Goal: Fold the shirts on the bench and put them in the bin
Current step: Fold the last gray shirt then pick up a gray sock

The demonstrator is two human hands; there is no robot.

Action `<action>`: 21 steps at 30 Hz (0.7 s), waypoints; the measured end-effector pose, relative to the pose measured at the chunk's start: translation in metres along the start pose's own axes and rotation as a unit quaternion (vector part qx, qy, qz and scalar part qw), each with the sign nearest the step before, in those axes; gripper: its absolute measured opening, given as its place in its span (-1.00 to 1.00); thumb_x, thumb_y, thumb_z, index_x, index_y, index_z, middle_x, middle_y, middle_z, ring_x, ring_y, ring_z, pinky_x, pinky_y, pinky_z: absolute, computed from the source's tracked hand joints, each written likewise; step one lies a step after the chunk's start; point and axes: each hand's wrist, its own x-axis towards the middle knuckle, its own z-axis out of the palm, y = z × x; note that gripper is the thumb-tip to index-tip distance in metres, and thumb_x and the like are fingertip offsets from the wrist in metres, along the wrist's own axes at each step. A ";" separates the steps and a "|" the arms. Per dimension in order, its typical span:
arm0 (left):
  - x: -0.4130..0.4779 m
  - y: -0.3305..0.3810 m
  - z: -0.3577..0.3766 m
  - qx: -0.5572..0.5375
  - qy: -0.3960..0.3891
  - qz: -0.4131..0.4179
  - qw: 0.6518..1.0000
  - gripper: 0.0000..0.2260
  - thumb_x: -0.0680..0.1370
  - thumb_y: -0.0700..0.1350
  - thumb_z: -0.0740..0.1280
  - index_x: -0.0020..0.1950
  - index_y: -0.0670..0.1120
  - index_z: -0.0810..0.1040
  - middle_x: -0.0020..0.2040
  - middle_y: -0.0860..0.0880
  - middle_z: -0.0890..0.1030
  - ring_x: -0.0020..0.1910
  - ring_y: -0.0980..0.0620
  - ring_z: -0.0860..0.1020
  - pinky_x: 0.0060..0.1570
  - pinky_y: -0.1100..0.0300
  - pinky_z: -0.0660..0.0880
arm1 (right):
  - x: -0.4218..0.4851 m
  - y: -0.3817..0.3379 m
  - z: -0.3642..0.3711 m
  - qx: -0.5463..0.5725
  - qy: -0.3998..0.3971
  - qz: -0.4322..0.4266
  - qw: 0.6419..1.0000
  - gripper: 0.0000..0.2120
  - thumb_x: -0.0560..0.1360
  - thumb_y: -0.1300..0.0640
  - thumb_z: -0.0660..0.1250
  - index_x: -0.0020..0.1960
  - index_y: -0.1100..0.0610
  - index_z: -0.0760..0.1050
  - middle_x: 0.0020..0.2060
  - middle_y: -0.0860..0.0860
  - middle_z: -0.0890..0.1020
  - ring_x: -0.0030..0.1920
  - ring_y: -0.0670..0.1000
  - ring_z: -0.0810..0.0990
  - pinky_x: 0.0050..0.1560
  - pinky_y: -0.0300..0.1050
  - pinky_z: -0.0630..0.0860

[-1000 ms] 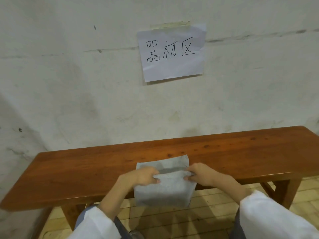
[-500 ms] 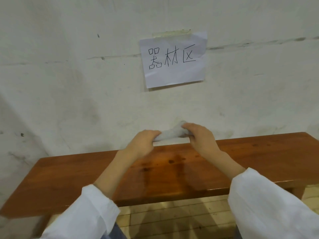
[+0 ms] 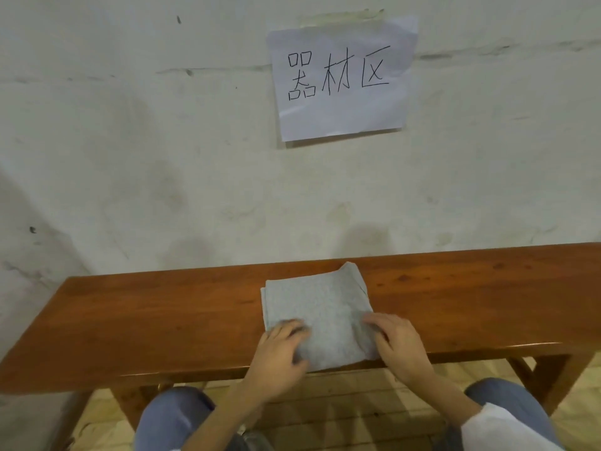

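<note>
**A:** Where is the shirt (image 3: pixel 317 315)?

**B:** Flat on the bench (image 3: pixel 162 320), about mid-length, with its near edge reaching the front lip. It is a soft, pale grey, faintly mottled fabric folded into a rough rectangle. Stacked layers show along its 9 o'clock edge, and its 1 o'clock corner peaks a little.

**A:** And the hands?

**B:** The left hand (image 3: pixel 279 356) has the shirt's 7 o'clock corner, fingers curled on top and thumb at the near edge, grasping the cloth. The right hand (image 3: pixel 398 346) grasps the 5 o'clock corner the same way, and the fabric puckers beside its bent fingers.

**A:** The bench itself?

**B:** A long plank of glossy reddish-brown wood running from 9 to 3 o'clock, with darker spots and square legs.

**A:** Around it?

**B:** At 12 o'clock is a scuffed, stained white wall (image 3: pixel 130 141). A creased paper sign (image 3: pixel 341 118) is taped to it, handwritten in black characters. At 6 o'clock are denim-clad knees (image 3: pixel 172 415), a white sleeve (image 3: pixel 500 431) on the right arm, and a pale tiled floor (image 3: pixel 341 402).
</note>
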 end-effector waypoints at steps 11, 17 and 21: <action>0.071 -0.041 -0.013 -0.103 0.159 -0.349 0.918 -0.86 0.58 0.05 0.23 -0.13 0.04 0.44 -0.18 0.10 0.54 -0.03 0.04 0.50 0.11 0.03 0.27 | 0.105 -0.008 0.031 0.123 0.028 0.224 0.966 -0.69 0.52 -0.03 0.30 0.19 0.11 0.46 0.04 -0.03 0.51 -0.02 -0.06 0.50 -0.02 -0.18 0.45; 0.061 -0.036 -0.019 -0.079 0.241 -0.320 0.913 -0.86 0.63 -0.03 0.13 -0.11 0.00 0.35 -0.34 0.07 0.50 -0.28 0.07 0.47 -0.02 0.12 0.19 | 0.103 -0.008 0.039 0.053 0.099 0.112 0.987 -0.75 0.58 0.04 0.23 0.21 0.07 0.50 0.00 -0.06 0.53 0.03 -0.04 0.48 0.12 -0.04 0.44; 0.051 -0.041 -0.013 -0.059 0.212 -0.315 0.923 -0.85 0.63 0.02 0.13 -0.11 0.02 0.36 -0.34 0.08 0.51 -0.27 0.05 0.51 -0.03 0.09 0.28 | 0.104 -0.006 0.038 0.004 0.041 0.122 0.992 -0.58 0.56 -0.09 0.22 0.37 0.02 0.35 0.19 -0.01 0.47 0.18 0.00 0.43 0.20 -0.07 0.37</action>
